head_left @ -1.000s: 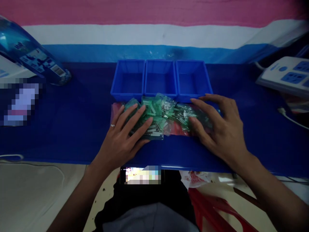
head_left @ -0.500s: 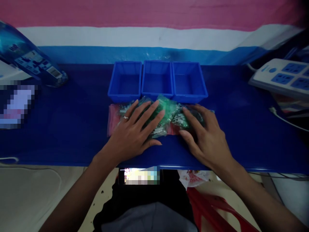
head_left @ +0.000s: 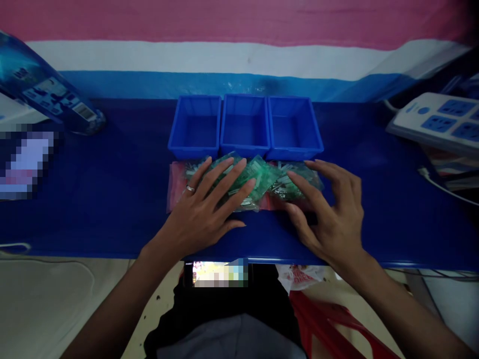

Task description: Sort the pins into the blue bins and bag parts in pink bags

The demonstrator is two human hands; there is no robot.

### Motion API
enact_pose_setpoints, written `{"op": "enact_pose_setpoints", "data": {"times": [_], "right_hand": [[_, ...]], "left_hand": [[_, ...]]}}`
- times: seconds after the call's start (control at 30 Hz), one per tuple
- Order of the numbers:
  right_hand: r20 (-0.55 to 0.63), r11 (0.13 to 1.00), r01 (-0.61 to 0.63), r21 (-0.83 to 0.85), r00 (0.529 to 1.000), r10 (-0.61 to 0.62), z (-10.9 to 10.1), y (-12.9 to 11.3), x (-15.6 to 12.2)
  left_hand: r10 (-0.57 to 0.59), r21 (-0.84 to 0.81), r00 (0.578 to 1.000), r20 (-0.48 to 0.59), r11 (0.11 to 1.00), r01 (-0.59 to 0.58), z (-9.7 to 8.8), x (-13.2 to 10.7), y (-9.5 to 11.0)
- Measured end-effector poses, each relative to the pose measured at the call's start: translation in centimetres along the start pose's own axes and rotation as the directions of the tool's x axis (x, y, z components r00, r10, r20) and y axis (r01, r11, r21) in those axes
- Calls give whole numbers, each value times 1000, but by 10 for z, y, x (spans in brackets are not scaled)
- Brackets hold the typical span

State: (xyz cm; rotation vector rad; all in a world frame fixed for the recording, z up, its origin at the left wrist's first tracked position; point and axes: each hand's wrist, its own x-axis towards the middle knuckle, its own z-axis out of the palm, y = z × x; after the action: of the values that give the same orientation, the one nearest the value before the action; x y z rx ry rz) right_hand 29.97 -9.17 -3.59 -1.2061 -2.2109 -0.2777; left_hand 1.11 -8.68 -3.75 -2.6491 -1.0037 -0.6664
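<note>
Clear and green plastic bags (head_left: 262,175) of small pale strip-like pieces lie in a row on the blue table, over reddish-pink plastic (head_left: 175,184). My left hand (head_left: 204,207) rests palm down across the left bags, its fingers spread and a ring on one finger. At the right end, my right hand (head_left: 331,212) arches with fingers apart beside another bag (head_left: 290,184) of pale pieces. Its index fingertip is at that bag; whether it touches I cannot tell. What lies beneath both palms is hidden.
Behind the bags stand three blue bins, left (head_left: 194,124), middle (head_left: 245,124) and right (head_left: 294,124). A blue bottle (head_left: 56,89) and a blurred-out screen (head_left: 28,159) are at left. A white power strip (head_left: 437,117) sits at right. A lit phone (head_left: 217,274) lies on my lap.
My right hand has lifted and shifted slightly right, its fingers more arched, showing more of the right bag. The green bag beside my left fingers has moved slightly. My left hand has barely moved.
</note>
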Motion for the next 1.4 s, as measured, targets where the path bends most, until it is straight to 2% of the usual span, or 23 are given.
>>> {"op": "enact_pose_setpoints", "data": {"times": [0.1, 0.33, 0.5, 0.7, 0.8, 1.0, 1.1, 1.2, 1.27, 1.33, 1.37, 1.4], "right_hand": [[13, 1000, 2, -2, 1000, -2, -4, 4, -4], [142, 991, 130, 26, 981, -132, 3, 9, -7], [128, 999, 49, 5, 991, -50, 6, 3, -1], [162, 999, 30, 23, 986, -34, 11, 1, 2], [91, 999, 26, 41, 995, -29, 9, 0, 3], [-134, 984, 154, 84, 981, -142, 7, 1, 4], [-168, 981, 163, 105, 975, -144, 10, 2, 2], [-204, 977, 168, 128, 969, -140, 8, 2, 2], [-260, 969, 217, 121, 949, -180, 2, 5, 11], [-287, 959, 268, 96, 930, -231, -8, 13, 30], [-261, 957, 274, 94, 935, -242, -12, 19, 45], [-186, 964, 248, 92, 956, -228, -16, 26, 61]], "left_hand": [[-6, 18, 1000, -23, 1000, 6, -6, -10, -3], [-76, -6, 992, -105, 997, 76, -24, -46, -20], [-150, -26, 982, -114, 989, 148, -19, -55, -25], [-213, -1, 970, -116, 977, 215, -13, -49, -26], [-206, -18, 973, -103, 978, 206, -12, -45, -26], [-184, -52, 975, -129, 983, 178, -14, -44, -25], [-196, -58, 972, -133, 980, 190, -16, -46, -20], [-216, -98, 951, -221, 975, 199, -20, -46, -15], [-229, -118, 923, -310, 972, 201, -26, -41, -17], [-201, -107, 907, -371, 979, 173, -33, -27, -27], [-188, -100, 914, -358, 982, 163, -35, -17, -36], [-131, -86, 919, -372, 991, 106, -37, -5, -47]]}}
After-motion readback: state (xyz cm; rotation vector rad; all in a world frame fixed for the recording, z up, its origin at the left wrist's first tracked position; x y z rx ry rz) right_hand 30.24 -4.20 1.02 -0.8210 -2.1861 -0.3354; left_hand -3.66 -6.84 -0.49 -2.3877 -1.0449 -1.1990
